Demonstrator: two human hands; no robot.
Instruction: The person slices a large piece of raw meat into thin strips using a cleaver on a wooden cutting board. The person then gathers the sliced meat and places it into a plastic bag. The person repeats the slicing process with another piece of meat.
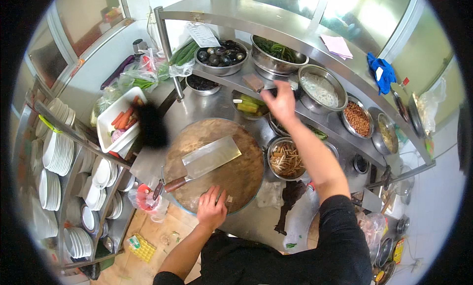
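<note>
On the round wooden chopping block (246, 162) lies a cleaver (212, 158) with a wide steel blade and a brown handle toward the near left. My left hand (212, 208) rests on the block's near edge, just right of that handle, fingers stretched out and holding nothing. Stretched far forward to the shelf edge, my right hand (282, 105) has its fingers closed around what looks like the dark handle of a flat-ended tool (253, 82). Its square end is brownish; the fingers hide most of the grip. Below it stands a bowl of green cut vegetables (249, 106).
Steel bowls hold dark round vegetables (221, 56), leafy greens (276, 48), white strips in liquid (319, 88), peanuts (357, 118) and brownish strips (286, 159). A steel overshelf (246, 14) spans the back. Left are a white tub (106, 130) with carrots and stacked plates (58, 154).
</note>
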